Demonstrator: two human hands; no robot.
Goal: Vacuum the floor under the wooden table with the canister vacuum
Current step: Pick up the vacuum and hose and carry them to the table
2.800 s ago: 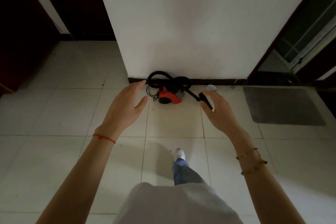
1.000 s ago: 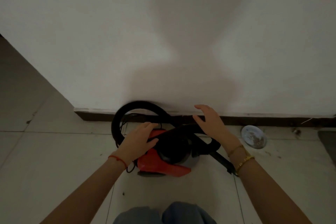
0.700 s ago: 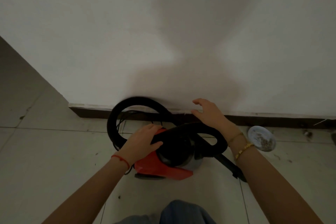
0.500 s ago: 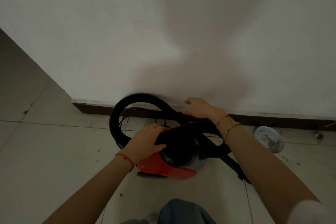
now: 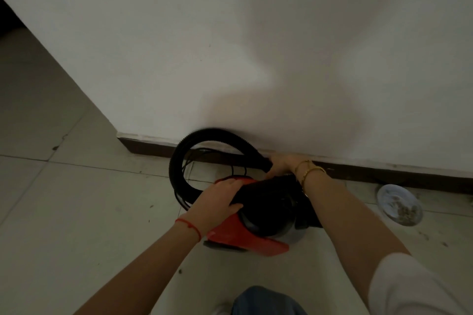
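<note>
A small red and black canister vacuum (image 5: 256,233) sits on the tiled floor against the white wall. Its ribbed black hose (image 5: 204,138) loops up behind it along the skirting. My left hand (image 5: 220,202) grips the black handle on top of the canister, thumb under it. My right hand (image 5: 281,165) reaches behind the canister and holds the hose where it comes down near the skirting; its fingers are partly hidden. A thin black power cord (image 5: 186,169) lies inside the hose loop. No wooden table is in view.
A white wall (image 5: 256,46) with a dark skirting board (image 5: 384,176) stands right behind the vacuum; its corner (image 5: 120,135) is to the left. A small round dish with crumbs (image 5: 399,204) lies on the floor to the right. My knee (image 5: 266,302) shows at the bottom.
I walked up to the vacuum and bent down. My left hand closed on the canister handle, and my right hand moved back and down behind it to the hose.
</note>
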